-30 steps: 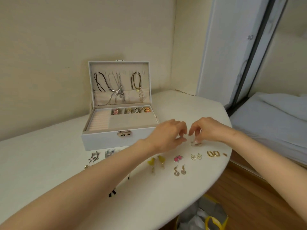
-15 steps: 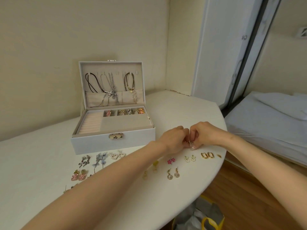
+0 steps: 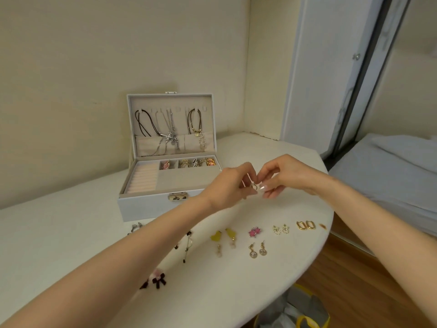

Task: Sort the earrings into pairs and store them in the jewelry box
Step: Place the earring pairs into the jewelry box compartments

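Nearest me, low in the frame and left of centre, a pair of dark bows (image 3: 159, 279) lay on the white table (image 3: 71, 233), partly under my left forearm. Beyond them ran a loose row of pairs across the middle: the yellow pair (image 3: 222, 235), the pearl drops (image 3: 257, 251) just below and right of it, the pink pair (image 3: 254, 232), the studs (image 3: 280, 229), and the gold hoops (image 3: 305, 225) near the table's right edge, with a single small amber piece (image 3: 322, 226) beside them.

Above that row, at the centre of the frame, my hands met in the air. My left hand (image 3: 227, 185) and my right hand (image 3: 286, 176) each had fingers curled in, and together they pinched one small silvery earring (image 3: 254, 186) between their fingertips, clear of the table.

Behind my left hand, left of centre, the box (image 3: 146, 207) stood open, its lid upright. Earrings sat in the small back compartments, and necklaces (image 3: 170, 133) hung inside the lid.
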Demonstrator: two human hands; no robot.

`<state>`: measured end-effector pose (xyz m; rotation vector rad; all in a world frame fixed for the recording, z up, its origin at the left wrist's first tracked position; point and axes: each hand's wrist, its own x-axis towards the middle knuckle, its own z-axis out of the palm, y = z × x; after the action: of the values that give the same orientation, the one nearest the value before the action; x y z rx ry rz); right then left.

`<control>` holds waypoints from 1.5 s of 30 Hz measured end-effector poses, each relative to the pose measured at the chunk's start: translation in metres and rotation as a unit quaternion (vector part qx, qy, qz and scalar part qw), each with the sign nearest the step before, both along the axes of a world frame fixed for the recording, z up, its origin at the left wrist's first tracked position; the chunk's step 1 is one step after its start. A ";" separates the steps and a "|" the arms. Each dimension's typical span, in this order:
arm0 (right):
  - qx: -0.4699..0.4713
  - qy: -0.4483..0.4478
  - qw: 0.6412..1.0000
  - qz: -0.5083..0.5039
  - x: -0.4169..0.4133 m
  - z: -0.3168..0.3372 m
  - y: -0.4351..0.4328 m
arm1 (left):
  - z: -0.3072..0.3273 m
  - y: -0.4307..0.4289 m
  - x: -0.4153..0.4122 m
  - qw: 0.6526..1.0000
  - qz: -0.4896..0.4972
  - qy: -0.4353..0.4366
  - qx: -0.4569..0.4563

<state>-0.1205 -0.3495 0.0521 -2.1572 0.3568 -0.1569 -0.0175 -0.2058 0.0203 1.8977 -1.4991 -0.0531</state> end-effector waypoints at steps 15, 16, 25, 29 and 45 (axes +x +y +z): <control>0.056 -0.092 0.994 0.013 0.093 0.003 0.053 | 0.022 0.063 0.120 0.949 0.220 0.179 -0.135; 0.057 -0.092 0.994 0.011 0.101 0.002 0.055 | 0.022 0.064 0.127 0.949 0.237 0.164 -0.128; -0.103 -0.179 0.978 -0.019 0.148 -0.013 0.071 | 0.018 0.057 0.171 0.961 0.277 -0.016 0.010; -0.112 -0.214 0.970 -0.029 0.155 -0.019 0.073 | 0.013 0.056 0.179 0.955 0.289 -0.067 0.022; -0.101 -0.236 0.965 -0.049 0.163 -0.025 0.068 | 0.010 0.053 0.177 0.915 0.323 -0.219 0.104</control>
<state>0.0422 -0.2811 0.0270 -2.2140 0.1737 -0.7779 0.1596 -0.1531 0.0299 2.6201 -1.0736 0.5704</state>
